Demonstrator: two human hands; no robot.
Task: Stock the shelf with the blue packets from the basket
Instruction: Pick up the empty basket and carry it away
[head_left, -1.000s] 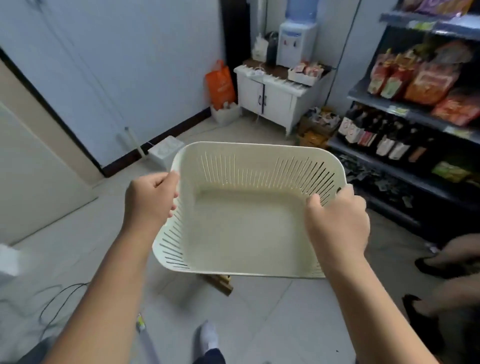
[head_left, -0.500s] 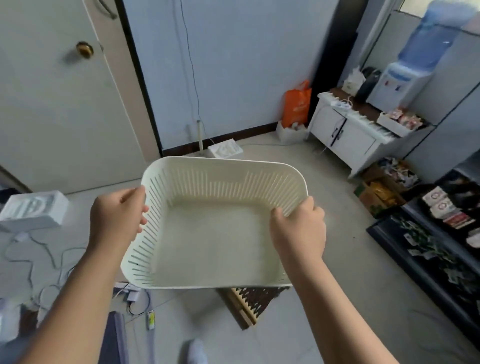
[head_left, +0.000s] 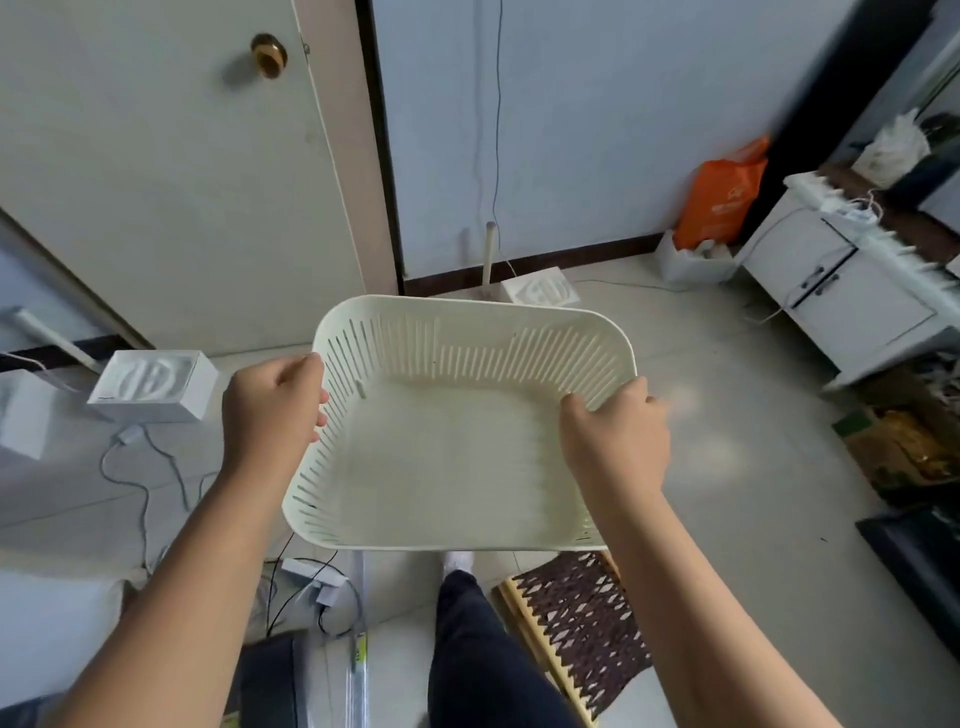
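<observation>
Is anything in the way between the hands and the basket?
No, nothing. The left hand and right hand each grip the basket by a side rim. The basket looks empty.

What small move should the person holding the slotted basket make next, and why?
Probably set the basket down: the left hand and right hand each grip a side rim, and its inside is bare, with no blue packets left to stock.

basket (head_left: 462, 457) between hands, door (head_left: 171, 171) behind
</observation>
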